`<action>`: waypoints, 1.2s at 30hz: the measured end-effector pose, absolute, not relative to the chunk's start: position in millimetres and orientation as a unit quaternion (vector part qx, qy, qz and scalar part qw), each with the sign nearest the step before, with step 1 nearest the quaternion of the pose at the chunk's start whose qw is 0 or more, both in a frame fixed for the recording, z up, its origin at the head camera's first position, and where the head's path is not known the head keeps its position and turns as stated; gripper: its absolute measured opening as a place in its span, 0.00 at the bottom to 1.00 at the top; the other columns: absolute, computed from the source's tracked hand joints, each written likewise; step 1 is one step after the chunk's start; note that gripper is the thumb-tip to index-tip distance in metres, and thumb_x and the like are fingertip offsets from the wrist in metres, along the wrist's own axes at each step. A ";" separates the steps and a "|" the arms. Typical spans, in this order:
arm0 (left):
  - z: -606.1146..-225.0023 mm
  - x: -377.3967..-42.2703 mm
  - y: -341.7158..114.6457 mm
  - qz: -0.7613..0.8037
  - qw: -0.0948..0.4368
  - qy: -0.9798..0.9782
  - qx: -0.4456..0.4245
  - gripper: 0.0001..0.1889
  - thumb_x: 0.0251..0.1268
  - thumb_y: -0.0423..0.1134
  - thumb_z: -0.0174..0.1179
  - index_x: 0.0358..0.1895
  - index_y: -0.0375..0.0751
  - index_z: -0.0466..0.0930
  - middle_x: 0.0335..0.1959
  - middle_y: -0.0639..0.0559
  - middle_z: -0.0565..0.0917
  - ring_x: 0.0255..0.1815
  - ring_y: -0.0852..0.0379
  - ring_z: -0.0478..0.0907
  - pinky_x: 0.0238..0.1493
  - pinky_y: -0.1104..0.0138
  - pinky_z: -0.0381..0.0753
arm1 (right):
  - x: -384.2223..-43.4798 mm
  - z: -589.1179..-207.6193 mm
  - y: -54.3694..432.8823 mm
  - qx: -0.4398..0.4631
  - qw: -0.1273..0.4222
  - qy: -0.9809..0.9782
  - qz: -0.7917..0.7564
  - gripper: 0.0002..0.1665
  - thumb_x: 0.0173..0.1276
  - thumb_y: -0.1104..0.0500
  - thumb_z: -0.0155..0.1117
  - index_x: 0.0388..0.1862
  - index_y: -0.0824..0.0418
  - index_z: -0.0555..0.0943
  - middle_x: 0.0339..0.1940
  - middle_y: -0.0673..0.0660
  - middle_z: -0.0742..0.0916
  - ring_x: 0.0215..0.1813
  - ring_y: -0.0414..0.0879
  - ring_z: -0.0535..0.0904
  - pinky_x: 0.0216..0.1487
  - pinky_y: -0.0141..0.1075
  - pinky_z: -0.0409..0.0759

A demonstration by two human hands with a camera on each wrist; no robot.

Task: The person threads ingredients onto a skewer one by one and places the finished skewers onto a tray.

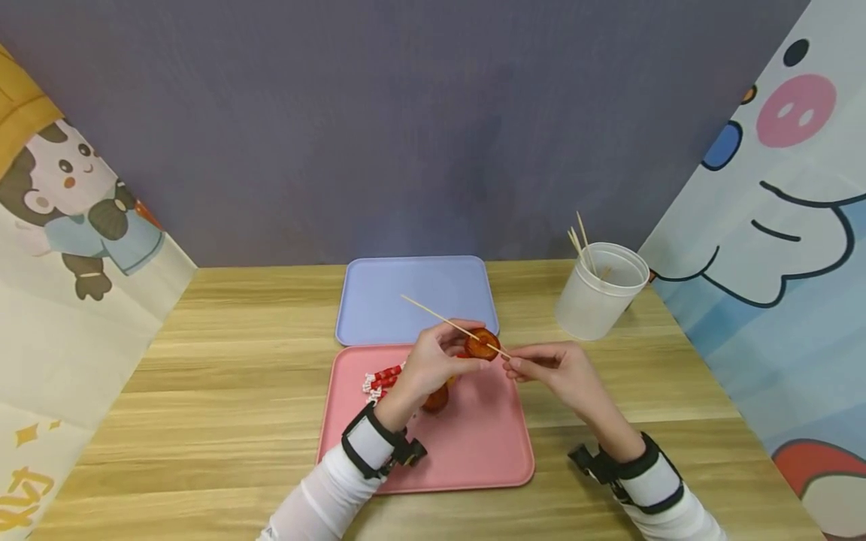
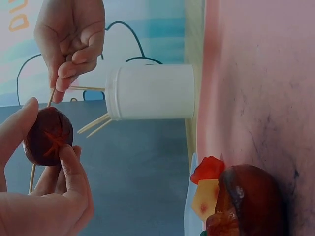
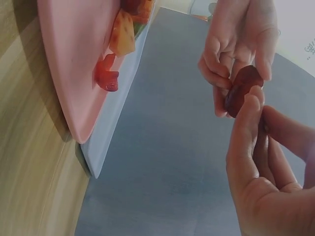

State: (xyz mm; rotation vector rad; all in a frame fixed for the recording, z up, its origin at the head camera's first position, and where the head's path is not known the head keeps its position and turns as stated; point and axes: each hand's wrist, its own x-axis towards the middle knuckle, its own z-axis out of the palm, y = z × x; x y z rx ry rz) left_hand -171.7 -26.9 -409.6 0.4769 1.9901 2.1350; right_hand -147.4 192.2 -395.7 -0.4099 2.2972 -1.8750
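Note:
My left hand [image 1: 433,361] holds a brown mushroom cap [image 1: 482,343] with a star-shaped cut, thumb on one side and fingers on the other. A thin wooden skewer [image 1: 433,312] runs through the cap and sticks out on both sides. Its short end is pinched between thumb and fingers of my right hand [image 1: 561,372], close beside the cap. Both hands are raised over the pink tray [image 1: 473,458]. Another brown mushroom cap [image 2: 261,201] lies on that tray, beside a yellow piece [image 2: 204,196] and a red piece [image 2: 209,168].
Several red sticks with white ends [image 1: 382,379] lie on the pink tray, partly behind the left arm. A blue tray [image 1: 413,282] adjoins it at the back. To the right stands a white tub [image 1: 595,300] with several skewers, near the grey back wall [image 1: 433,135].

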 end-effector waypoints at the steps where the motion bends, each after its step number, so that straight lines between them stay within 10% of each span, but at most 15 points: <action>1: -409.5 -171.7 -27.0 0.718 0.089 0.671 0.163 0.28 0.47 0.25 0.70 0.57 0.34 0.77 0.51 0.41 0.82 0.43 0.58 0.82 0.49 0.66 0.81 | -147.7 -396.1 191.9 -0.133 0.073 0.766 -0.625 0.16 0.65 0.65 0.62 0.47 0.76 0.81 0.38 0.65 0.88 0.36 0.45 0.87 0.41 0.49 0.83; 20: -406.3 -183.9 -48.2 0.674 0.100 0.711 0.173 0.28 0.50 0.28 0.69 0.58 0.37 0.75 0.57 0.39 0.79 0.55 0.44 0.78 0.57 0.56 0.77 | -157.6 -405.7 198.7 -0.114 0.052 0.770 -0.626 0.15 0.64 0.68 0.62 0.46 0.80 0.80 0.39 0.73 0.85 0.37 0.45 0.87 0.40 0.42 0.84; 36: -417.1 -186.1 -49.9 0.379 0.079 0.903 0.187 0.24 0.47 0.36 0.71 0.52 0.35 0.80 0.45 0.41 0.83 0.45 0.46 0.77 0.41 0.62 0.76 | -167.4 -420.4 227.9 -0.065 0.035 0.785 -0.614 0.17 0.64 0.68 0.62 0.48 0.80 0.78 0.37 0.63 0.88 0.36 0.39 0.86 0.42 0.42 0.83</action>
